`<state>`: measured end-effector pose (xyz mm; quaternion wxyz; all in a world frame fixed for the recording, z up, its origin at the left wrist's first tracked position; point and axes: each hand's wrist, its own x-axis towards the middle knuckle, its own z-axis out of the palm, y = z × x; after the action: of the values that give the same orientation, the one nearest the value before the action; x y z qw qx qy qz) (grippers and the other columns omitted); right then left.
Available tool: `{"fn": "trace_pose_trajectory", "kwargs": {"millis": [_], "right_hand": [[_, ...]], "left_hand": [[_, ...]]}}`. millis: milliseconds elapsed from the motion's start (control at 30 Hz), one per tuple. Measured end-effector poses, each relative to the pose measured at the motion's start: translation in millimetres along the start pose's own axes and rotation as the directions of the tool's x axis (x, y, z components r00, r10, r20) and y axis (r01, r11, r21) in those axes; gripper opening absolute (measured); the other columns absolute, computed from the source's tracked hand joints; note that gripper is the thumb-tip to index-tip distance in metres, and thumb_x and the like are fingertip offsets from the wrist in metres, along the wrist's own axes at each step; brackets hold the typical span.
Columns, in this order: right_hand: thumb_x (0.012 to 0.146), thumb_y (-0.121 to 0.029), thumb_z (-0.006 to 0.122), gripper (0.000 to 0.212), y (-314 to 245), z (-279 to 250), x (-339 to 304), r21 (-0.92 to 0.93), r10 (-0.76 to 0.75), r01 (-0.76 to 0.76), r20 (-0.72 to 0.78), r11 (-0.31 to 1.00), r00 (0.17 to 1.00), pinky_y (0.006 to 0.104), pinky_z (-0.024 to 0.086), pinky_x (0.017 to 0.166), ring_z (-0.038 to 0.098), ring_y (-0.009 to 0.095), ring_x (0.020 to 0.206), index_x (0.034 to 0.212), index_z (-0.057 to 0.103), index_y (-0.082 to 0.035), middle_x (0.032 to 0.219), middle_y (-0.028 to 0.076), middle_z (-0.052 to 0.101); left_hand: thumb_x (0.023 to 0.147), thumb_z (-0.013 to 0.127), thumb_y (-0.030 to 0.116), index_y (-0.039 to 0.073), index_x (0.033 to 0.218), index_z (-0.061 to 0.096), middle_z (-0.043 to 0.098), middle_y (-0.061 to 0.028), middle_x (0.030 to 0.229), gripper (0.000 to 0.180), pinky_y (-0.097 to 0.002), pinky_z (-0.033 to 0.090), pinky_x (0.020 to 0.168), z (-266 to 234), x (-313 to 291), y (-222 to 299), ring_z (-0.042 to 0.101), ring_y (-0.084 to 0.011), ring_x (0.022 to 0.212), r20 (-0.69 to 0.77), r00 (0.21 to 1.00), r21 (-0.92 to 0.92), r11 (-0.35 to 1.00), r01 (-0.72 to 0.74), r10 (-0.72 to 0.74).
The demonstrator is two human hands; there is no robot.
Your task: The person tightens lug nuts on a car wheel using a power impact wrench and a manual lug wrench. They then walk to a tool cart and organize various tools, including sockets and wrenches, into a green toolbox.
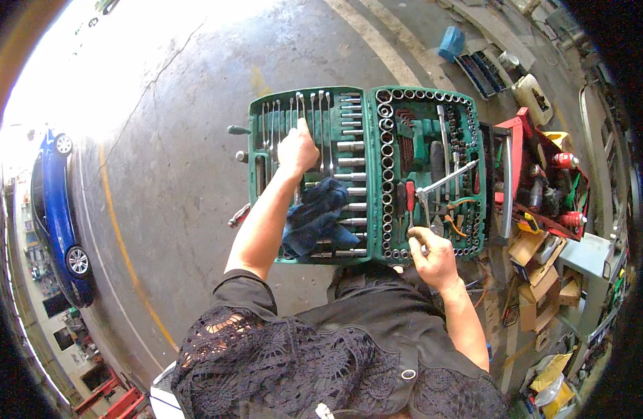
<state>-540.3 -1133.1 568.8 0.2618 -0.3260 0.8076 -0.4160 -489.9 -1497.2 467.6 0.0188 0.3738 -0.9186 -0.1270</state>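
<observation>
A green tool case (369, 133) lies spread flat in front of me. Over the row of wrenches (323, 122) in its left half, my left hand (298, 152) is closed on a wrench (300, 103), whose end shows beyond the fingers. Below that hand, a dark blue cloth (314, 222) covers part of the tools. My right hand (433, 258) is at the near edge of the right half, its fingers pinched on something small that I cannot make out. Just beyond it lie a red-handled screwdriver (410, 197), a ratchet handle (447, 179) and orange-handled pliers (455, 222).
Sockets (386, 150) line the case's right half. A red tool cart (520, 150) with spray cans stands at the right, near cardboard boxes (541, 286) and a grey cabinet (585, 262). A blue car (56, 202) is parked at the far left on the concrete floor (175, 188).
</observation>
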Motion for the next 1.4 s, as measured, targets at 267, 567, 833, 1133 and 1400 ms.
{"fn": "trace_pose_trajectory", "kwargs": {"millis": [267,567,833,1133,1400], "right_hand": [[0.09,-0.011,0.061,0.018,2,0,3,0.01,-0.008,0.008,0.014,1.0,1.0,0.0294,0.052,0.05,0.067,0.02,0.056,0.105,0.066,-0.002,0.077,0.012,0.067],[0.09,-0.011,0.061,0.017,3,-2,-4,0.042,0.043,-0.043,0.002,0.998,0.999,0.0284,0.05,0.047,0.065,0.016,0.05,0.104,0.065,-0.002,0.069,0.01,0.063],[0.087,-0.012,0.063,0.018,13,2,-4,-0.023,0.052,-0.053,-0.015,0.998,0.999,0.0323,0.051,0.06,0.066,0.021,0.061,0.102,0.066,-0.002,0.075,0.013,0.066],[0.087,-0.014,0.063,0.019,18,6,-6,-0.027,0.072,-0.073,-0.007,0.997,0.997,0.033,0.052,0.063,0.067,0.023,0.065,0.102,0.066,-0.003,0.077,0.014,0.067],[0.088,-0.018,0.063,0.021,30,12,-4,-0.095,0.053,-0.05,0.025,0.994,0.998,0.0368,0.053,0.064,0.069,0.028,0.07,0.103,0.066,-0.005,0.078,0.016,0.068]], "left_hand": [[0.077,0.061,0.014,-0.002,0.115,0.048,0.067,-0.0239,0.089,0.044,-0.046,0.054,0.077,-9,-1,1,0.067,-0.0398,0.084,-0.012,0.993,-0.111,0.987,0.118,-0.12],[0.075,0.066,0.022,0.002,0.122,0.055,0.068,-0.0228,0.086,0.052,-0.0447,0.054,0.079,5,3,-20,0.068,-0.0387,0.083,-0.016,0.999,-0.36,0.932,0.039,-0.048],[0.082,0.06,0.026,0.006,0.111,0.064,0.069,-0.0219,0.091,0.035,-0.0463,0.054,0.079,5,11,-9,0.068,-0.0388,0.086,-0.115,0.989,-0.23,0.971,0.062,-0.091],[0.081,0.071,0.037,0.004,0.11,0.052,0.068,-0.0229,0.093,0.047,-0.0486,0.053,0.078,3,7,9,0.067,-0.0406,0.09,0.011,0.998,-0.105,0.992,0.066,-0.065],[0.081,0.067,0.024,-0.001,0.112,0.047,0.066,-0.0261,0.097,0.045,-0.0484,0.053,0.081,-2,12,14,0.066,-0.0411,0.092,0.192,0.979,-0.061,0.995,0.085,-0.072]]}}
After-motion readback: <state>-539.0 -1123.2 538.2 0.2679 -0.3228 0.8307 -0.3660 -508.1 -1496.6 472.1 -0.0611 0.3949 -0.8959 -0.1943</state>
